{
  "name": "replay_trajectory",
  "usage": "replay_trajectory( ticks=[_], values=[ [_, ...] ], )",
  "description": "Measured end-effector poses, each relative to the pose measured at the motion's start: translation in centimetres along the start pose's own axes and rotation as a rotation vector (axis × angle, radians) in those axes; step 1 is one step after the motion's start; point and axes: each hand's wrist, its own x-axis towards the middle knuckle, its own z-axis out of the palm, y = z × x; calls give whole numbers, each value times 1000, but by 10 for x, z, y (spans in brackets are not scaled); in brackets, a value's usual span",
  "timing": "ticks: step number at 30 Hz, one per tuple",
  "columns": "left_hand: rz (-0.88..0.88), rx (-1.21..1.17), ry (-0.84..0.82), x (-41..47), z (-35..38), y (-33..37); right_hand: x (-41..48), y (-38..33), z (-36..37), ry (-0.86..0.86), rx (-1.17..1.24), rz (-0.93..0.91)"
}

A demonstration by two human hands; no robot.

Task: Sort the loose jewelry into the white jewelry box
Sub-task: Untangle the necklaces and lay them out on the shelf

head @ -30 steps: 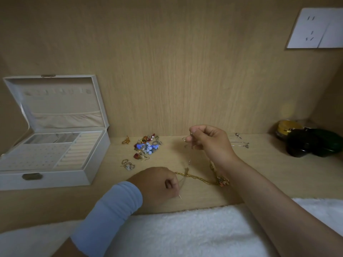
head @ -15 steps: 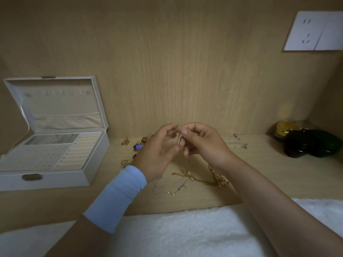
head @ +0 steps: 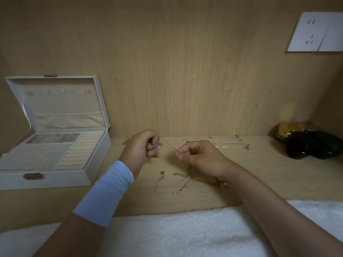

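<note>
The white jewelry box (head: 98, 160) stood open at left, its tray (head: 37, 156) reachable from above, a thin chain (head: 169, 145) stretched between left hand (head: 139, 149) and right hand (head: 202, 156) barred the centre, loose chains (head: 200, 179) littered the shelf (head: 144, 204), and dark jars (head: 304, 147) blocked the right corner.

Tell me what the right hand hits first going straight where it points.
Probably the left hand: the right hand points left at it, only a thin chain spanning the gap. Depth unclear.
</note>
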Motion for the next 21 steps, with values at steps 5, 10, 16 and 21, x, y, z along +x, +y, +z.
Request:
replay_trajectory(
  ticks=[5, 10, 16, 21],
  values=[
    [160, 95, 186, -1, -15, -4, 2, 13, -3, -49, -211, -5],
    [192, 211, 348, -4, -26, -14, 3, 15, -4, -41, -189, -1],
    [109, -317, 290, 0, -21, -13, 0, 11, -7, -37, -94, 49],
    [-24, -336, 231, -2, -9, -21, -1, 10, -7, -34, 152, 114]
  ],
)
